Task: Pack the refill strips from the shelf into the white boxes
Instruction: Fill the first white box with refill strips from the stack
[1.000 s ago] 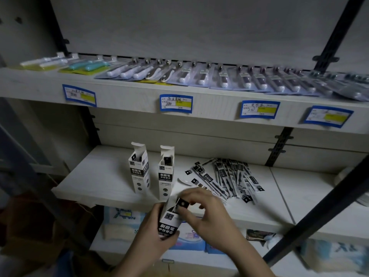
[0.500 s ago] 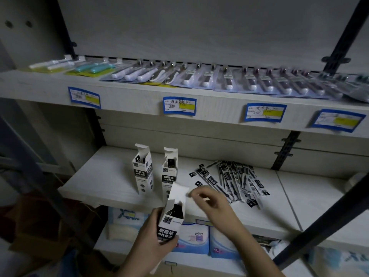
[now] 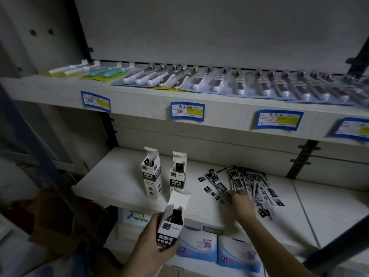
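Note:
My left hand (image 3: 151, 236) grips a white box (image 3: 170, 222) with black print, held upright below the shelf edge, its top flap open and dark strips showing inside. Two more white boxes (image 3: 150, 174) (image 3: 177, 172) stand open on the middle shelf (image 3: 111, 180). A fanned pile of black-and-white refill strips (image 3: 245, 182) lies to their right. My right hand (image 3: 242, 204) reaches onto the near edge of the pile, fingertips touching the strips; whether they pinch one is hidden.
The upper shelf (image 3: 139, 100) carries rows of blister-packed tools and blue-yellow price labels. Blue-white packs (image 3: 199, 246) sit on the shelf below. Dark metal uprights (image 3: 301, 160) stand at the right and a diagonal bar at the left.
My right hand left the held box's flap and moved right onto the strip pile. The box's flap now stands open. The view shifted slightly closer.

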Motion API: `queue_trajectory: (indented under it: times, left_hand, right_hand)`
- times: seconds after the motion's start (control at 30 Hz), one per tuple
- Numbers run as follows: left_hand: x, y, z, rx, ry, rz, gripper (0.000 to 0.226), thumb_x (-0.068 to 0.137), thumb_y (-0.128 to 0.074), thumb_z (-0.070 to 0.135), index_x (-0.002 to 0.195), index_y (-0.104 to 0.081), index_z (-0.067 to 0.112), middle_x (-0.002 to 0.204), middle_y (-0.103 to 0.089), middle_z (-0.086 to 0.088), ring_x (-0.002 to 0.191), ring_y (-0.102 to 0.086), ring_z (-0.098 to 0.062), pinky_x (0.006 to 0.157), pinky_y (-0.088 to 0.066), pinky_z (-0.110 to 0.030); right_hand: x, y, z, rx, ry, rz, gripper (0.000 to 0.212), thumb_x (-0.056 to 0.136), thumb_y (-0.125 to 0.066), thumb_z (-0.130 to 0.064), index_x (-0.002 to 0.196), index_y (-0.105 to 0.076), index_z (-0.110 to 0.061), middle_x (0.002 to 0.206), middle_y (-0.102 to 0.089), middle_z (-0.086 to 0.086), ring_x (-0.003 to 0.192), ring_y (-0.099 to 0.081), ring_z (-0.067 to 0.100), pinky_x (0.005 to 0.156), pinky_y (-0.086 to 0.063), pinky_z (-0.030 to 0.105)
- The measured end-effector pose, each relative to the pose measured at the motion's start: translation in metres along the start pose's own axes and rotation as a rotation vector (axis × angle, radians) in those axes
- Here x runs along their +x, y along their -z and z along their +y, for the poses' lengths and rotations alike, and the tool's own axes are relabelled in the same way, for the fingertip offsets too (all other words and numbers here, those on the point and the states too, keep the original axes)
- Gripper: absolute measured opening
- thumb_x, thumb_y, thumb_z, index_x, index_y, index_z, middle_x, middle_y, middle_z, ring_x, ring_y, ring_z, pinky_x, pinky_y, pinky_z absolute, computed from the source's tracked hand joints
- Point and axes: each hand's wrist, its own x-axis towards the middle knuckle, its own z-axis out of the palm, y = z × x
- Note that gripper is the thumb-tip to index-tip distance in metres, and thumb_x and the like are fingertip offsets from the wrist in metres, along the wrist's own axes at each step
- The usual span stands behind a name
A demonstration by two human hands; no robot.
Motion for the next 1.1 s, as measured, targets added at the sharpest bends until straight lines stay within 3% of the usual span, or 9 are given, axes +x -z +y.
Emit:
queue_trajectory:
  times: [0.17, 0.4, 0.57, 0.67, 0.8, 0.87, 0.97, 1.1]
  left_hand:
    - [0.001, 0.001, 0.008, -0.008, 0.012, -0.002, 0.064, 0.068, -0.083, 0.01, 0.11, -0.047, 0.042, 0.1, -0.064, 0.032, 0.091, -0.062, 0.011, 0.072, -0.053, -0.013]
    - [0.0, 0.003, 0.005, -0.007, 0.03, -0.005, 0.064, 0.067, -0.083, 0.01, 0.114, -0.048, 0.037, 0.101, -0.067, 0.023, 0.095, -0.065, 0.003, 0.083, -0.057, -0.025]
    - [-0.001, 0.004, 0.007, -0.011, 0.023, -0.011, 0.063, 0.068, -0.081, 0.008, 0.11, -0.047, 0.04, 0.101, -0.065, 0.029, 0.095, -0.064, 0.007, 0.079, -0.054, -0.017]
    - [-0.001, 0.004, 0.008, -0.016, 0.017, -0.009, 0.063, 0.068, -0.081, 0.006, 0.109, -0.047, 0.04, 0.099, -0.065, 0.03, 0.092, -0.064, 0.008, 0.074, -0.052, -0.011]
    - [0.0, 0.004, 0.008, -0.019, 0.013, -0.011, 0.063, 0.069, -0.08, 0.006, 0.108, -0.047, 0.042, 0.098, -0.067, 0.027, 0.091, -0.065, 0.006, 0.079, -0.053, -0.016]
    - [0.002, 0.004, 0.008, -0.016, 0.01, -0.019, 0.063, 0.069, -0.08, 0.004, 0.107, -0.047, 0.042, 0.099, -0.067, 0.027, 0.09, -0.065, 0.006, 0.082, -0.054, -0.021]
    - [0.005, 0.003, 0.009, -0.017, 0.011, -0.041, 0.061, 0.068, -0.08, 0.004, 0.108, -0.049, 0.039, 0.099, -0.069, 0.021, 0.092, -0.067, 0.0, 0.083, -0.056, -0.026]
    - [0.005, 0.003, 0.008, -0.018, -0.002, -0.049, 0.061, 0.069, -0.079, 0.001, 0.108, -0.05, 0.037, 0.096, -0.07, 0.016, 0.091, -0.068, -0.004, 0.075, -0.057, -0.021]
  right_hand:
    - [0.003, -0.003, -0.003, -0.147, -0.026, -0.003, 0.027, 0.094, -0.05, -0.007, 0.118, -0.059, -0.013, 0.117, -0.061, 0.008, 0.113, -0.053, 0.025, 0.09, -0.051, 0.032]
    - [0.004, -0.001, 0.002, -0.055, -0.149, 0.085, 0.023, 0.089, -0.055, -0.004, 0.11, -0.059, -0.011, 0.107, -0.063, 0.008, 0.102, -0.058, 0.023, 0.079, -0.054, 0.032]
    - [0.005, 0.005, 0.005, 0.212, -0.241, 0.148, 0.006, 0.087, -0.052, -0.001, 0.088, -0.057, -0.005, 0.081, -0.065, 0.012, 0.066, -0.059, 0.024, 0.059, -0.056, 0.037]
    - [-0.002, 0.019, -0.002, 0.437, -0.246, 0.166, 0.002, 0.087, -0.059, -0.006, 0.088, -0.058, -0.006, 0.08, -0.066, 0.009, 0.068, -0.062, 0.023, 0.06, -0.055, 0.035]
    - [-0.043, 0.07, -0.039, 0.888, -0.115, 0.084, 0.021, 0.085, -0.065, -0.004, 0.101, -0.056, -0.014, 0.089, -0.064, -0.004, 0.081, -0.063, 0.015, 0.064, -0.048, 0.022]
    - [-0.071, 0.099, -0.061, 1.076, -0.043, 0.018, 0.026, 0.082, -0.067, -0.002, 0.102, -0.059, -0.017, 0.09, -0.068, 0.0, 0.071, -0.06, 0.01, 0.059, -0.047, 0.02]
    - [-0.107, 0.131, -0.086, 1.21, 0.091, -0.038, 0.005, 0.089, -0.066, -0.013, 0.093, -0.066, -0.01, 0.075, -0.069, 0.01, 0.057, -0.057, 0.013, 0.055, -0.048, 0.022]
    - [-0.136, 0.16, -0.107, 1.301, 0.181, 0.004, 0.021, 0.089, -0.064, -0.021, 0.086, -0.064, 0.0, 0.065, -0.066, 0.018, 0.056, -0.062, 0.025, 0.058, -0.053, 0.032]
